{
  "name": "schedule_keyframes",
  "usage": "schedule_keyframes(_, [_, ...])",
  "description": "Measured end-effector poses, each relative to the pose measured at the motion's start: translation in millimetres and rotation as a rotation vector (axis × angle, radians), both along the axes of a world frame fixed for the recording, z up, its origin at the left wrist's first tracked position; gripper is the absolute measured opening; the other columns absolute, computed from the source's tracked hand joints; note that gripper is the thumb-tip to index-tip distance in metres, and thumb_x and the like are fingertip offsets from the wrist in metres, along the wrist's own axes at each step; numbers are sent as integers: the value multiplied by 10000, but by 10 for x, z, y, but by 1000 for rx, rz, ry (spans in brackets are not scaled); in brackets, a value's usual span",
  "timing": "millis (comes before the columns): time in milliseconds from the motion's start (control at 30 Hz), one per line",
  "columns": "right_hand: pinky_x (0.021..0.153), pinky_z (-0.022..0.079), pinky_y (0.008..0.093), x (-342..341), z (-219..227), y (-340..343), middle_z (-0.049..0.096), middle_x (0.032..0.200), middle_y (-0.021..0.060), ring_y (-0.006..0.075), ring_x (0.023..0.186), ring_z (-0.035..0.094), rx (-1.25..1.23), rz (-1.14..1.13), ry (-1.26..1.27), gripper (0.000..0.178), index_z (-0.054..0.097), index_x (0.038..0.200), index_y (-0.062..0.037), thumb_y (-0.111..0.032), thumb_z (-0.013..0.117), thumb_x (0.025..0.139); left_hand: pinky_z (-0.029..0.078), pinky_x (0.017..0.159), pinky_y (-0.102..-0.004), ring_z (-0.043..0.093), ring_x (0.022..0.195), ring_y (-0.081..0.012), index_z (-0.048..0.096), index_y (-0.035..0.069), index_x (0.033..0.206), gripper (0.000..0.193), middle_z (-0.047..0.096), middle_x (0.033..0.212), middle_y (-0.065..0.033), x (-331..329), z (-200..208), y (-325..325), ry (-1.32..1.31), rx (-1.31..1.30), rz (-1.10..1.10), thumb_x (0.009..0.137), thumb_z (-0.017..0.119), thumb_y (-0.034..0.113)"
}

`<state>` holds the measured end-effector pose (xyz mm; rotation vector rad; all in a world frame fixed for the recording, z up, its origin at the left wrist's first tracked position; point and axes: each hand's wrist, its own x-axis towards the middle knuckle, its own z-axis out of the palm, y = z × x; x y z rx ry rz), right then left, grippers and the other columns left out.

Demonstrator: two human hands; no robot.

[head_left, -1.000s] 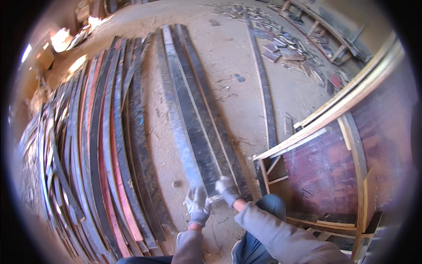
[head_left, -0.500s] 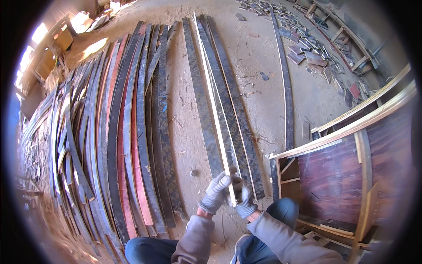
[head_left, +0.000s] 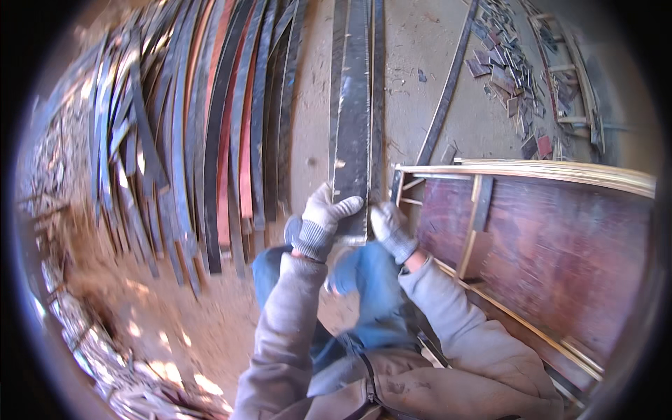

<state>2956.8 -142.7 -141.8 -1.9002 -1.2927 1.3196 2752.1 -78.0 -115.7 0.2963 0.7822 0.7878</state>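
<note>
A long dark plywood strip runs straight away from me, its broad black face up and its near end in front of my knees. My left hand, in a pale knitted glove with a grey cuff, grips the left edge near that end, thumb lying on top of the face. At the opposite edge, my gloved right hand has its fingers curled against the strip; their tips are partly hidden. Other dark strips lie under or beside the held one, partly covered by it.
Many long black and red strips lie in a wide pile to the left. A reddish panel framed with wood stands close on my right. Beyond it are a lone dark strip and scattered board offcuts on the dusty floor.
The strip in my hands has turned from narrow pale edge up to broad dark face up. My hands have moved apart to its two edges. The view has tipped down toward my body.
</note>
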Motion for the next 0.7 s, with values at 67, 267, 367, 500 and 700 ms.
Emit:
schedule_keyframes(67, [706, 609, 380, -89, 611, -57, 784, 1003, 144, 250, 807, 757, -145, -123, 229, 325, 739, 1093, -25, -272, 529, 1081, 642, 883, -352, 752, 982, -195, 570, -36, 1421, 595, 750, 1177, -97, -243, 649, -286, 152, -11, -64, 873, 796, -87])
schedule_keyframes(267, [743, 645, 450, -529, 1707, -163, 793, 1096, 192, 313, 887, 790, -397, -334, 592, 575, 701, 1259, -8, -531, 571, 1060, 561, 1058, -337, 707, 1206, -225, 594, -26, 1482, 687, 720, 1305, -172, -722, 2214, -1596, 770, 301, 163, 805, 658, -127])
schedule_keyframes(367, [710, 614, 421, -868, 1896, -266, 690, 856, 34, 234, 770, 696, -412, -307, 848, 515, 707, 1097, -144, -646, 691, 980, 496, 1141, -334, 660, 1301, -215, 598, -38, 1462, 633, 717, 1349, -166, -971, 2766, -2506, 830, 287, 350, 840, 687, -114])
schedule_keyframes(500, [898, 595, 438, -1636, 2109, -351, 729, 1137, 72, 259, 1004, 695, -405, -376, 792, 523, 700, 1253, -114, -531, 796, 952, 524, 1108, -335, 677, 1253, -202, 611, -42, 1426, 597, 718, 1337, -130, -1376, 3456, -3408, 770, 164, 826, 865, 811, -83])
schedule_keyframes(700, [1041, 575, 510, -2547, 2423, -974, 708, 1379, 119, 322, 1229, 687, -368, -225, 786, 607, 626, 1443, -88, -510, 718, 1016, 574, 1003, -295, 707, 1111, -140, 673, -6, 1353, 531, 753, 1268, -92, -1865, 4153, -4197, 819, 14, 1340, 862, 864, -73])
